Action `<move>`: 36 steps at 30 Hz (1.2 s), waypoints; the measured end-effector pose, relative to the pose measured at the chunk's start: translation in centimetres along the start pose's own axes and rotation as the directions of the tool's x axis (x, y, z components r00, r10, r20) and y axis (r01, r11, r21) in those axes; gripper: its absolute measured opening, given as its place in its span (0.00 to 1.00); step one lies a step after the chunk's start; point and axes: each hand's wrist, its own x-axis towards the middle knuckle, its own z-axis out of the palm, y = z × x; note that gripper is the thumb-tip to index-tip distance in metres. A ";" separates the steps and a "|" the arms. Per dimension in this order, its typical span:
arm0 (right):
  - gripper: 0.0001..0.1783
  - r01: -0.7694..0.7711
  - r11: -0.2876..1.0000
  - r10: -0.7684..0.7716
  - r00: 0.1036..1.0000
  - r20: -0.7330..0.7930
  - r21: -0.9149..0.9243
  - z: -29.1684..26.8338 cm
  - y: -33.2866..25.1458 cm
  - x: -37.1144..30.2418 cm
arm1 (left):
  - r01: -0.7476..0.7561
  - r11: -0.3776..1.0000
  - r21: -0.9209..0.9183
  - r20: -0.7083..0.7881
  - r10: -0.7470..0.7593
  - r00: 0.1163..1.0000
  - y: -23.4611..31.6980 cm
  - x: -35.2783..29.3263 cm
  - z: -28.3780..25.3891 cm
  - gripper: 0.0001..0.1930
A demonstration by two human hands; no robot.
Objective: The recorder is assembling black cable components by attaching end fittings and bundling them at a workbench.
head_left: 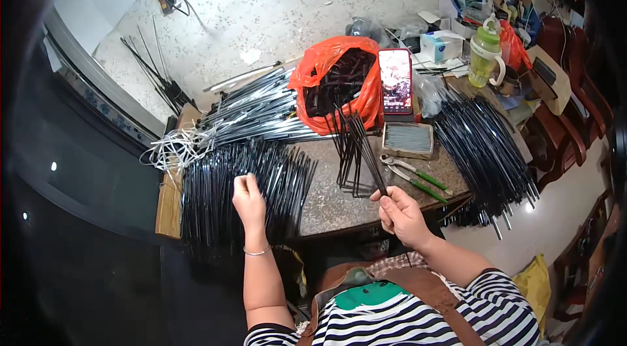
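We hold a slim bundle of black bent rods (373,166) in the right hand (403,218), its thumb and fingers closed on the lower end. The bundle leans up and to the left over the front part of the speckled worktable (330,209), and some of its rods turn sharp corners into angular loops.

Our left hand (249,202), with a thin bracelet (258,251) round the wrist, is curled narrow in front of a dense pile of glossy black rods (215,199); we cannot tell whether it pinches anything or touches the pile.

Just beside the bundle, to its right, we see a shallow box (408,154) of thin grey pins (406,138), and below that lie pliers with green handles (431,181). Behind the bundle stands an open orange-red plastic bag (307,84) full of small dark pieces (336,88), next to a lit smartphone (396,81).

Farther left, silvery rods (255,107) lie in a heap near a tangle of white strips (176,147). Over to the right we have a second pile of black rods (483,150), with a green bottle (484,55) and a tissue box (441,47) behind it.
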 end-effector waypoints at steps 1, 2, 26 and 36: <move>0.09 -0.005 0.999 0.004 1.000 0.015 0.046 -0.2 0.2 -0.1 | 0.204 0.950 -0.237 0.089 -0.188 0.978 1.7 -0.2 0.0 0.12; 0.09 -0.006 0.996 0.004 1.000 0.022 0.092 -0.4 0.3 -0.4 | 0.403 0.802 -0.440 0.224 -0.337 0.915 4.4 -0.6 -0.1 0.12; 0.13 0.147 0.863 0.019 0.947 0.321 -0.483 1.3 0.3 6.2 | 0.484 0.746 -0.458 0.873 0.480 0.085 9.2 -9.0 2.8 0.07; 0.11 -0.049 0.905 -0.023 0.986 -0.165 -0.423 -2.7 4.0 10.7 | -0.469 0.875 -0.119 0.651 0.425 0.629 2.7 -12.8 5.9 0.12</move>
